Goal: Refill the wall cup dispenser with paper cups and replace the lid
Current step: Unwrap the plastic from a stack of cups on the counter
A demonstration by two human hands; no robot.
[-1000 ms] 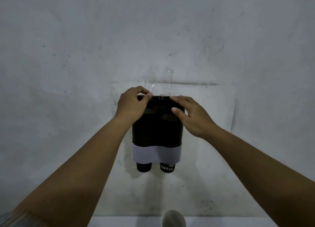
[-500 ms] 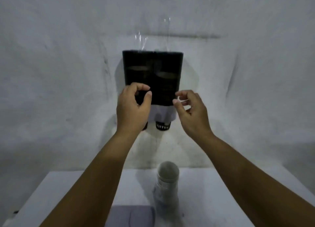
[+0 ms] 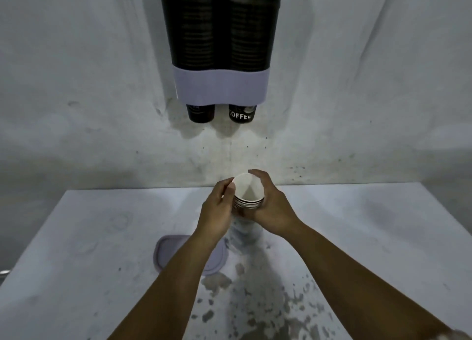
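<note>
A: What fills most of the view?

B: The pale wall (image 3: 76, 84) across the upper half, and below it the white table (image 3: 76, 250), which runs across the lower half and is blotched with dark marks at lower centre and lower right.

A: And the dispenser?

B: The cup dispenser (image 3: 221, 33) hangs on the wall at top centre, its top cut off by the frame edge. Its dark see-through body holds two columns of black cups side by side, with a pale band (image 3: 221, 86) round its lower end. Two cup bottoms poke out beneath: the left black cup (image 3: 200, 112) and the right one, the COFFEE cup (image 3: 241, 113), which has that word printed on it.

A: Where is the lid?

B: The lid (image 3: 168, 250) lies flat on the table at lower centre-left, partly hidden behind the left forearm.

A: And the hands?

B: Both meet at the centre of the frame round a stack of white paper cups (image 3: 248, 192), mouth up. The right hand (image 3: 274, 207) has its fingers curled round the right side of the stack, clamped on it. The left hand (image 3: 217, 212) touches the left side, fingertips by the rim; whether it truly grips I cannot tell. Below the hands the stack blurs, so I cannot tell if it touches the table
</note>
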